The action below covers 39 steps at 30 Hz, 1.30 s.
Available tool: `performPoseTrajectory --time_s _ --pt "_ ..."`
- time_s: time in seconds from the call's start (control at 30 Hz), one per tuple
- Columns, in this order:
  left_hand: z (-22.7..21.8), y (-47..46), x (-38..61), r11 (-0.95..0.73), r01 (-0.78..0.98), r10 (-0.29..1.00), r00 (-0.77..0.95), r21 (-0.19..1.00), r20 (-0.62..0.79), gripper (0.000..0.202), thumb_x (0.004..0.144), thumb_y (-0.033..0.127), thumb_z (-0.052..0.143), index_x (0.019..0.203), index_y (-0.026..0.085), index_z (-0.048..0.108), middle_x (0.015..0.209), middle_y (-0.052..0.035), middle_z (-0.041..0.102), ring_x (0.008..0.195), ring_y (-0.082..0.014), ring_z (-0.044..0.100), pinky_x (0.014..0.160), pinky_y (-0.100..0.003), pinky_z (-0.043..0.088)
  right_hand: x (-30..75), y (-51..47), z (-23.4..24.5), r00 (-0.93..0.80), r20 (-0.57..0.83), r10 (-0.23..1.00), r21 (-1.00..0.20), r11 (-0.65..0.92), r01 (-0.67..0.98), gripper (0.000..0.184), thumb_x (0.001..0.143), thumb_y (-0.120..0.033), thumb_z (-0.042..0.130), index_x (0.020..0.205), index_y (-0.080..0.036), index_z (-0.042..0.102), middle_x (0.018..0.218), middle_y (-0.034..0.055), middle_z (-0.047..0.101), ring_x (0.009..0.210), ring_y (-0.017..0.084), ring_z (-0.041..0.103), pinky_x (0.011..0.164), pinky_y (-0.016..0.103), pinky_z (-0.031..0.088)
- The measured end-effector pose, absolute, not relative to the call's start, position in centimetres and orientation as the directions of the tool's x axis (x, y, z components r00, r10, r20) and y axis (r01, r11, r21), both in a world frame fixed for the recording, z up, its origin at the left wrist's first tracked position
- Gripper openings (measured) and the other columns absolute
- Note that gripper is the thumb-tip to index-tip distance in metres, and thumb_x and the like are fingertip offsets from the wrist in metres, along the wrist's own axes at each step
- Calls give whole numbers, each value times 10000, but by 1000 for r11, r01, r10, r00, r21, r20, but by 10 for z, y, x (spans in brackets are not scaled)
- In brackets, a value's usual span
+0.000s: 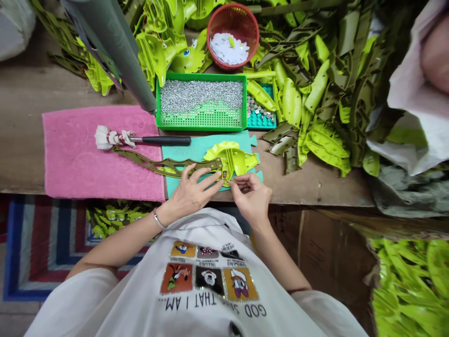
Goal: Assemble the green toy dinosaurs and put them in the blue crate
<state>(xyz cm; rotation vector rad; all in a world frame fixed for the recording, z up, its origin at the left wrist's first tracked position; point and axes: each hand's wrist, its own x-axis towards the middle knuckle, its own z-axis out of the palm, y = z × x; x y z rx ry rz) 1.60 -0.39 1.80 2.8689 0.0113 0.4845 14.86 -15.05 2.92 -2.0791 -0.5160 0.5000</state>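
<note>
A lime-green plastic shell (pixel 229 159) lies on the teal foam mat (pixel 185 143), hollow side up. A long olive-green plastic strip (pixel 168 163) overlaps it and runs left onto the pink towel (pixel 84 154). My left hand (pixel 194 189) rests over the strip and the shell's near edge, its fingers spread. Beside it my right hand (pixel 250 194) pinches at the shell's near edge, by a small metal-looking fitting (pixel 224 174). What the pinch holds is too small to make out. A black-handled tool (pixel 164 140) with a cloth-wrapped head lies behind the strip.
A green basket (pixel 201 127) of small screws stands behind the mat, with a teal tray (pixel 261 122) of round metal pieces beside it. Farther back is a red basket (pixel 242 25) with white pieces. Green and olive parts pile up right (pixel 322 135). A grey post (pixel 115 51) rises at left.
</note>
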Motion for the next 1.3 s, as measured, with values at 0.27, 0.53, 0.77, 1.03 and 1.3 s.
performPoseTrajectory --time_s 0.27,0.53,0.77,1.03,1.3 --pt "16 -6 15 -977 -25 41 951 210 305 321 934 230 591 1250 260 644 1318 -50 672 1221 -266 513 1106 -532 302 146 -149 35 835 -121 537 -844 -498 199 122 751 -326 698 777 -214 656 720 15 747 575 147 680 605 272 585" --pt "18 -8 16 -983 -24 40 941 184 337 249 933 234 599 1168 254 677 1293 -48 683 1194 -271 521 1083 -539 323 146 -149 33 837 -134 531 -830 -521 197 147 740 -338 722 780 -214 654 721 9 742 571 147 671 608 282 572" --pt "17 -9 14 -979 -25 43 945 203 323 300 927 220 598 1216 275 657 1310 -59 669 1226 -279 511 1087 -554 324 146 -149 30 832 -174 527 -848 -510 146 127 751 -328 702 776 -212 656 715 11 739 582 148 674 616 283 578" --pt "19 -10 17 -986 -22 41 929 165 368 237 926 225 588 1143 239 685 1281 -49 688 1195 -270 516 1092 -535 337 142 -143 32 849 -110 517 -792 -562 239 93 742 -301 645 757 -219 604 680 -1 703 543 144 634 604 286 548" --pt "15 -16 16 -973 28 94 956 230 279 303 929 244 573 1218 264 665 1302 -73 670 1223 -280 517 1133 -584 288 138 -141 31 841 -21 541 -701 -607 373 68 746 -291 607 735 -231 575 648 6 680 571 174 646 652 324 532"
